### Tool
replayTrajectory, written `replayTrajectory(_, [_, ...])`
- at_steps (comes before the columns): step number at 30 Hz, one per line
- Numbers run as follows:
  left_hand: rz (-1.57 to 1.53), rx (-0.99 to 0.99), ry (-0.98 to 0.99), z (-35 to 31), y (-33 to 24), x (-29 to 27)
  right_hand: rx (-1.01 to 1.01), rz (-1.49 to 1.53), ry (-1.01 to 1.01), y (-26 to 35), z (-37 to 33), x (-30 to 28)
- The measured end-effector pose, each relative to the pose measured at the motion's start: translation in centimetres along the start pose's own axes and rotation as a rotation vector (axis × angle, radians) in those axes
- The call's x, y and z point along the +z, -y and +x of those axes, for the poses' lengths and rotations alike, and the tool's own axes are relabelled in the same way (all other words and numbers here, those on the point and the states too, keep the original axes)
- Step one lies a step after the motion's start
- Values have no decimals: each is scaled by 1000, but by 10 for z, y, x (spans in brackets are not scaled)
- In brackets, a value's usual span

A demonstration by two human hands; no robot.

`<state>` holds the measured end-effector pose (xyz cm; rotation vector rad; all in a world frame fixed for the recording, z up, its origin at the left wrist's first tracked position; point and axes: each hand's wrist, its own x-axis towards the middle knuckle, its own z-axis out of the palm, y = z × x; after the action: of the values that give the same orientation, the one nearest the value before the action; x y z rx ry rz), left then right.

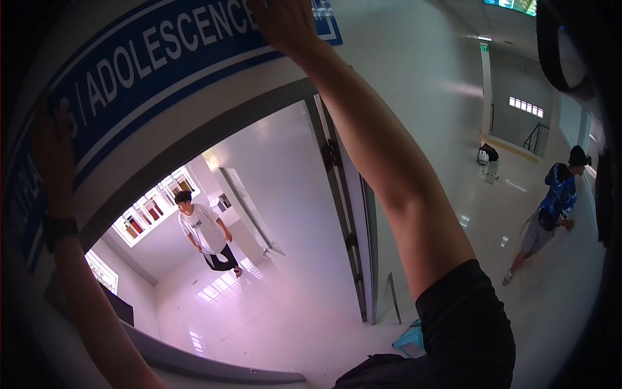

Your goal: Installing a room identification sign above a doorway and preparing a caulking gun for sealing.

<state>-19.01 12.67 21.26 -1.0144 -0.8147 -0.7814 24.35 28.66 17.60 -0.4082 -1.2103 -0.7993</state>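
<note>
- I see the blue sign (168, 61) with white lettering and a white border; it runs along the wall (402, 71), above the doorway, and its left end bends down the rim of my view.
- The left hand (55, 152) lies over the left part of the sign, fingers straight and a little apart, clasping nothing that I can make out; it is dark there, so I can't be sure how firmly it presses.
- A black wristband (61, 228) sits on the left wrist.
- The right hand (285, 29) is raised to the sign near its right end. My upper edge cuts off the fingers, so I can't tell whether they grip or lie flat.
- The right arm crosses in front of the wall, its upper part in a black sleeve (466, 318).
- Below the sign I look through a dark door frame (259, 107), with a white door (278, 175) standing open.
- Inside, a person in a white shirt (204, 227) stands on the shiny floor near a barred window (149, 211).
- Far right, another person in a blue top (562, 188) and dark cap stands close to a wall.
- A black bag (490, 152) lies on the floor farther back.
- Low down, I see a light-blue thing (408, 338), partly hidden by the sleeve.
</note>
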Motion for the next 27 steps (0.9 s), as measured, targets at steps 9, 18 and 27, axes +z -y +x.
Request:
replayTrajectory(9, [5,-71,0,-13,14,26,200,53,62,-60,-2,26])
replayTrajectory(18, [-75,-176,-83,-23,-1,21,212,46,71,-75,-11,36])
replayTrajectory(27, [-203,-148,-167,-30,-29,-70,-324,32,26,75,-6,55])
